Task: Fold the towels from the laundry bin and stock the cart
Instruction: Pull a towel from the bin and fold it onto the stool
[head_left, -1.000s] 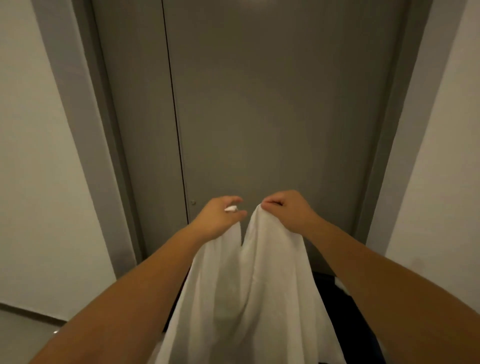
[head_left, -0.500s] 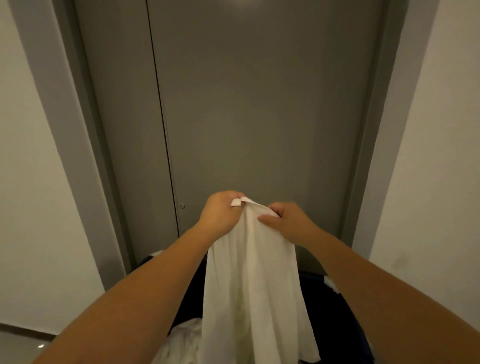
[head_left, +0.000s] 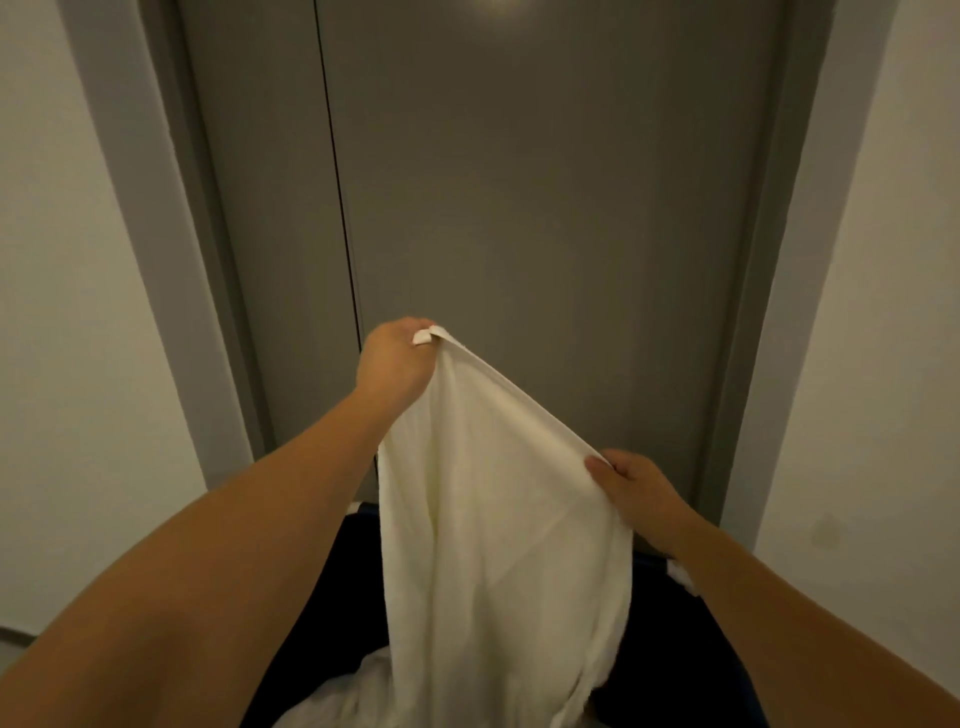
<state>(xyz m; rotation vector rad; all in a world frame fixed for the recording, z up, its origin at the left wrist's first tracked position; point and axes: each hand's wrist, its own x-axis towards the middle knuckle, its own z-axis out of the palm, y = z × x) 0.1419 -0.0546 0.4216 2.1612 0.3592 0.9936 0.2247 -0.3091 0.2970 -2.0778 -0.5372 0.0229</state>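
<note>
A white towel (head_left: 498, 545) hangs in front of me over the dark laundry bin (head_left: 322, 597). My left hand (head_left: 395, 358) pinches one top corner, held high. My right hand (head_left: 631, 483) grips the towel's upper edge lower and to the right, so the edge runs taut on a slant between the two hands. The towel's lower end drops into the bin, where more white towels (head_left: 343, 701) lie crumpled. The cart is out of view.
A grey double door (head_left: 545, 208) with a grey frame stands right behind the bin. White walls (head_left: 67, 312) flank it on both sides. A bit of white cloth (head_left: 683, 574) shows at the bin's right rim.
My hands were together at the towel's top. Now the right hand has slid down and right along the edge, the left has risen, and the towel is spread between them.
</note>
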